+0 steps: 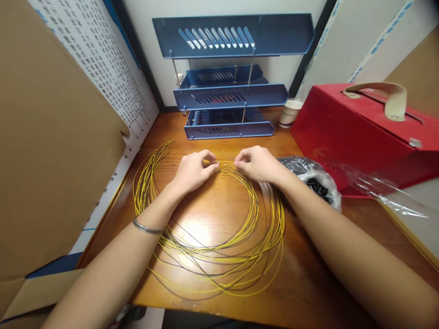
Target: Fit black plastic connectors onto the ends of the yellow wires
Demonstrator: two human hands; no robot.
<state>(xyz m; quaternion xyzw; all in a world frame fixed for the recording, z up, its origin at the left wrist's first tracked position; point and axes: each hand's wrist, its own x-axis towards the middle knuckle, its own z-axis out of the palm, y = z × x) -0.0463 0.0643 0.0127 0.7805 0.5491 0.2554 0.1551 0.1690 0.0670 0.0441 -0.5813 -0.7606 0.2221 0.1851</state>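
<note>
Loops of thin yellow and dark wire (pixel 255 208) lie on the wooden table in front of me. At the far side of the loops, my left hand (pixel 195 170) pinches wire ends between thumb and fingertips. A short way to its right, my right hand (pixel 257 163) is closed in a pinch at a yellow wire, and strands span the gap between both hands. The fingertips hide exactly which strands each one grips. Another bunch of wire ends fans out at the far left, beyond my left forearm, which wears a metal bangle (pixel 148 228).
A blue tiered tray rack (pixel 231 96) stands at the back with a paper cup (pixel 291 113) beside it. To the right sit a red box (pixel 329 123) with a beige handle and a clear plastic bag (pixel 331 189) holding black pieces. Cardboard (pixel 58 137) walls the left side.
</note>
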